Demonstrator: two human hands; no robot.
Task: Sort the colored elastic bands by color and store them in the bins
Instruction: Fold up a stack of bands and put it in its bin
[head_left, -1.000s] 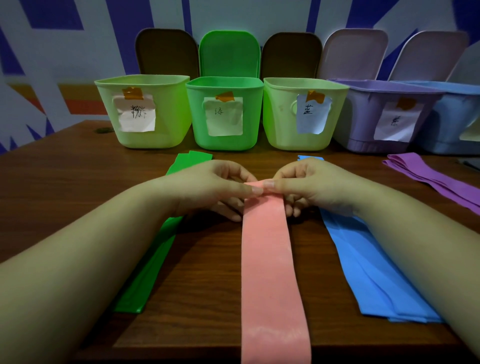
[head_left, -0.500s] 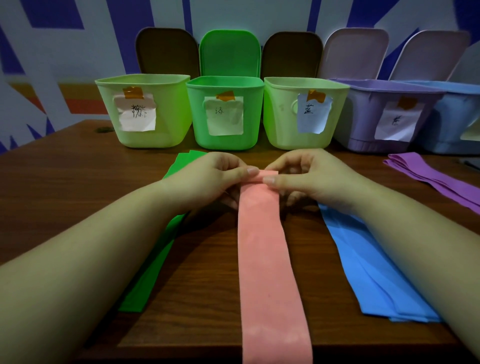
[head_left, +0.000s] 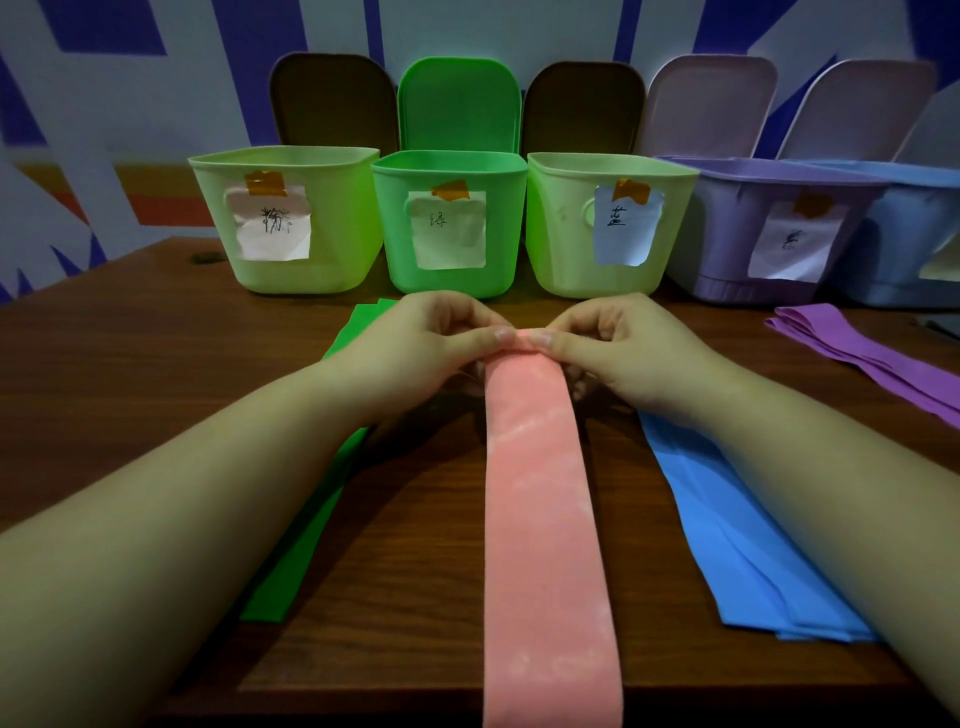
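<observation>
1. Pink band (head_left: 545, 519): one, flat matte strip with chalky pale blotches, lying lengthwise on the desk (head_left: 130, 389) and running off the near edge. Its far end is held at desk centre, in front of the bins.
2. Left hand (head_left: 415, 353) and right hand (head_left: 618, 353): each grip is closed in a thumb-and-forefinger pinch on the far end of the pink band, the remaining fingers curled under. Thumb tips almost meet.
3. Other bands, in smooth flat stacks: green bands (head_left: 296, 545) under the left forearm, blue bands (head_left: 727, 530) under the right forearm, purple bands (head_left: 857, 353) far right. Layer counts unreadable.
4. Bins: five in a row, plastic, rounded-square, lids hinged up. Pale green bin (head_left: 332, 249), green bin (head_left: 395, 228), second pale green bin (head_left: 561, 239), purple bin (head_left: 727, 239), blue bin (head_left: 904, 244).
5. Labels: paper slips fixed with orange tape. Green bin reads "绿", third bin reads "蓝"; the first and fourth are illegible, the fifth is cut off.
</observation>
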